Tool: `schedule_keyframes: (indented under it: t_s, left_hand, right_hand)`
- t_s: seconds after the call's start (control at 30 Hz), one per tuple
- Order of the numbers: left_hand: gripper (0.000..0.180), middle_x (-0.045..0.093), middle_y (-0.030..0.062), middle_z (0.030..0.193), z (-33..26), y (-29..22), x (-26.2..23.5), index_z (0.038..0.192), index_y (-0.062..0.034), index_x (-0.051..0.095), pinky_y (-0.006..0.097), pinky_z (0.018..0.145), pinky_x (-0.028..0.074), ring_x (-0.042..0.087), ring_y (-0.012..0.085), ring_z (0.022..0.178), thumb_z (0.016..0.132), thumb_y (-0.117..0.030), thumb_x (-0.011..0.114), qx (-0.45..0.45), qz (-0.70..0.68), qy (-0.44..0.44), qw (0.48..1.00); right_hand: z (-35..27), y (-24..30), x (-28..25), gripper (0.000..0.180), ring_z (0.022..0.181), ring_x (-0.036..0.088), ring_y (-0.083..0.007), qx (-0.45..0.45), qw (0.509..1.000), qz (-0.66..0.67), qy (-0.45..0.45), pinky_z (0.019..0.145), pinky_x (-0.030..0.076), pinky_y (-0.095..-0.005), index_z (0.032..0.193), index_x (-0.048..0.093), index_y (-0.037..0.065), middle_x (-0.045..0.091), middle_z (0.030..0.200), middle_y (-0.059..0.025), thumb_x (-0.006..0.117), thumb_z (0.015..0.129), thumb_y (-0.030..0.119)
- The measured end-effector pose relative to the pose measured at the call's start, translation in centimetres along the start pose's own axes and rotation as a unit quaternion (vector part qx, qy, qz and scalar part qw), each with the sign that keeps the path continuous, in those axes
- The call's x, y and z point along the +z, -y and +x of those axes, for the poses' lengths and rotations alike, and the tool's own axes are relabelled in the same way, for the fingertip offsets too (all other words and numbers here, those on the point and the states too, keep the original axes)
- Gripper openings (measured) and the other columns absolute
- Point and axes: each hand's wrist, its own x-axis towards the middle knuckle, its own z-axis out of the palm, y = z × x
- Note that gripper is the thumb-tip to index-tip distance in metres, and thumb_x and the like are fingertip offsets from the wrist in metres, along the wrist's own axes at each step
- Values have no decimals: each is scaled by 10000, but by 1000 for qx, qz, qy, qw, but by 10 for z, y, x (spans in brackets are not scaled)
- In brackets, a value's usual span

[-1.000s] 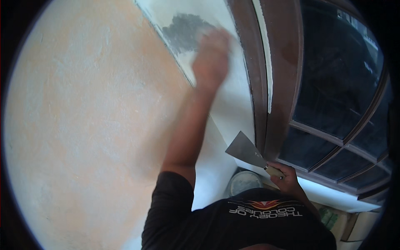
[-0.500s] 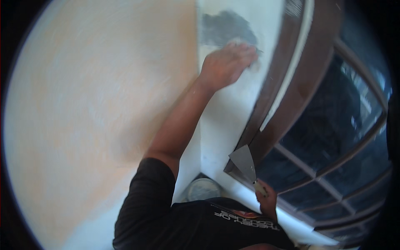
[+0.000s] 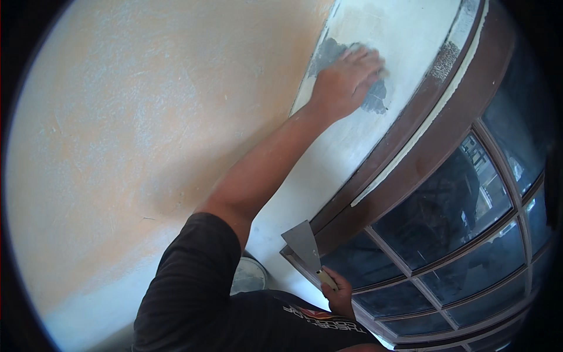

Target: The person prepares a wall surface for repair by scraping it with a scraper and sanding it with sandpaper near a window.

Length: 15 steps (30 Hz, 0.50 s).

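The wall (image 3: pixel 129 152) fills the picture from 7 to 12 o'clock, peach-coloured with pale streaks. A white plastered strip (image 3: pixel 375 105) runs beside it from 12 o'clock down toward the centre, along the window. The window (image 3: pixel 463 234) takes up the side from 1 to 5 o'clock, with a dark brown frame and dark panes split by thin bars. The person's black shirt (image 3: pixel 234 317) sits at 6 o'clock, one sleeve at 7.

The left arm reaches up from the sleeve to 12 o'clock, where the left hand (image 3: pixel 346 82) lies on the strip, fingers together and pressed flat over a grey patch (image 3: pixel 375 100) of bare plaster; whether it holds anything underneath I cannot tell. A round white bucket (image 3: pixel 249 276) shows just under that arm at 6 o'clock.

The right hand (image 3: pixel 339 296), at 5 o'clock beside the window frame, is closed around the handle of a putty knife (image 3: pixel 304 245), whose wide grey blade points up toward the centre, clear of the wall.
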Motion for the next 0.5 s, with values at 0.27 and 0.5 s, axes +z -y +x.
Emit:
schedule_keyframes:
  t_s: [0.27,0.5]
  left_hand:
    - [301,686,106,1276,-174,-61,-63,1254,-145,688,420,978,540,672,284,1160,959,-192,653,-139,-162,245,946]
    - [338,743,93,985,-362,-171,-303,1178,12,700,287,783,565,700,134,887,855,-69,758,-754,-44,130,642]
  right_hand:
    - [2,-9,18,474,697,507,-58,13,1000,1,23,611,426,-224,1370,586,-13,632,922,-14,674,911,66]
    - [-15,-13,15,415,671,527,-80,57,998,15,8,587,419,-238,1359,595,-12,659,938,-60,602,973,141]
